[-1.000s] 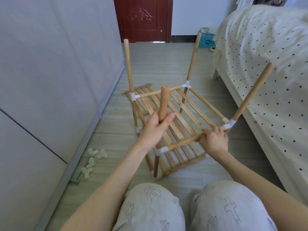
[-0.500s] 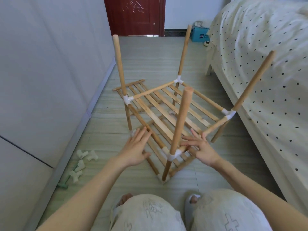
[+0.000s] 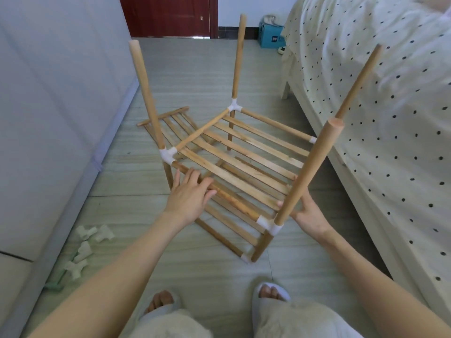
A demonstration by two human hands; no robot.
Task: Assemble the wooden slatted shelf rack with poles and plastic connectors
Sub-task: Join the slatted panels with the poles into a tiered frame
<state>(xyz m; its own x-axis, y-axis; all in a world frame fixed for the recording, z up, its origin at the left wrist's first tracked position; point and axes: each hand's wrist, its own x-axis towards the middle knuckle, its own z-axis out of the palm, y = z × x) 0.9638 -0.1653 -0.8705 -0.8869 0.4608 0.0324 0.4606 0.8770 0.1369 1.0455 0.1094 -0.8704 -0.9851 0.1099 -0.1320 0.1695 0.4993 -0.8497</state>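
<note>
Bed [image 3: 380, 98] with dotted cover along right side; grey cabinet front [image 3: 53, 98] along left. On floor between them: shelf rack [image 3: 234, 167], slatted tier framed by rails, four poles rising from white corner connectors. Loose slatted panel [image 3: 170, 123] flat on floor behind rack, partly under it. Left hand [image 3: 189, 195] resting flat on near-left rail [image 3: 219, 191], fingers straight and spread, nothing clasped. Right hand [image 3: 308, 213] low behind nearest pole [image 3: 310, 174], fingers partly hidden; grasp cannot be told. Spare connectors [image 3: 85, 245] scattered by cabinet base, well apart from rack.
</note>
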